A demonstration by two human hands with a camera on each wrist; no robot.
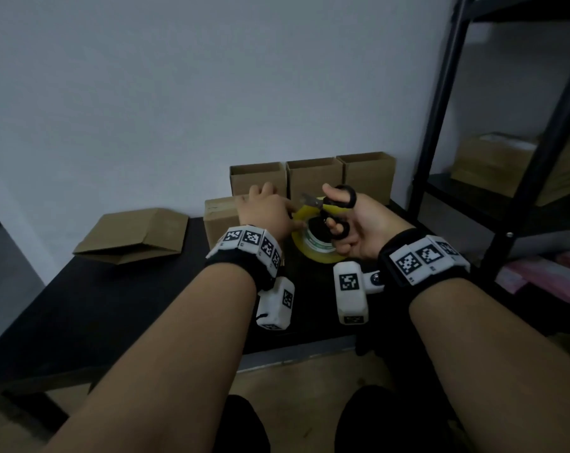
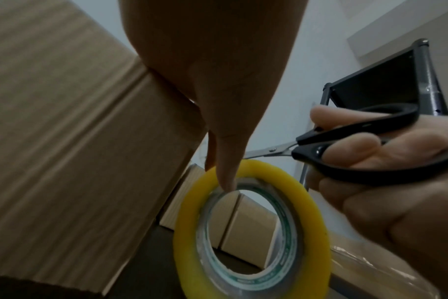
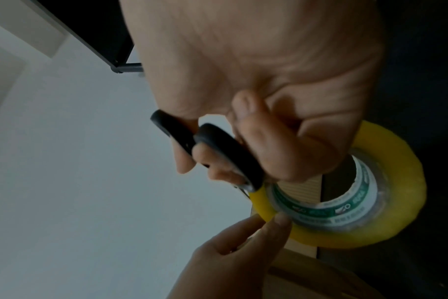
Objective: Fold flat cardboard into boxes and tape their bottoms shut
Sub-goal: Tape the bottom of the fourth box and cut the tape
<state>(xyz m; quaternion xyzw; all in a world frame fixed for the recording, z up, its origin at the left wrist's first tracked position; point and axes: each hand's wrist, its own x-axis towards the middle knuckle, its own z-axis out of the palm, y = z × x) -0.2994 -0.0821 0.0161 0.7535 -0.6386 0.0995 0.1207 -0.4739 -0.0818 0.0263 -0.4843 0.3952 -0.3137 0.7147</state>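
From the head view, three open boxes [image 1: 313,178] stand in a row by the wall on the black table [image 1: 81,308]. One closed box [image 1: 220,220] sits in front, under the left hand [image 1: 265,210]. One flat cardboard [image 1: 133,235] lies to the left.

From the left wrist view, the left hand's fingers [image 2: 226,178] pinch the one yellow tape roll [image 2: 251,232].

From the right wrist view, the right hand [image 3: 256,85] grips one pair of black scissors [image 3: 218,149], just above the roll.
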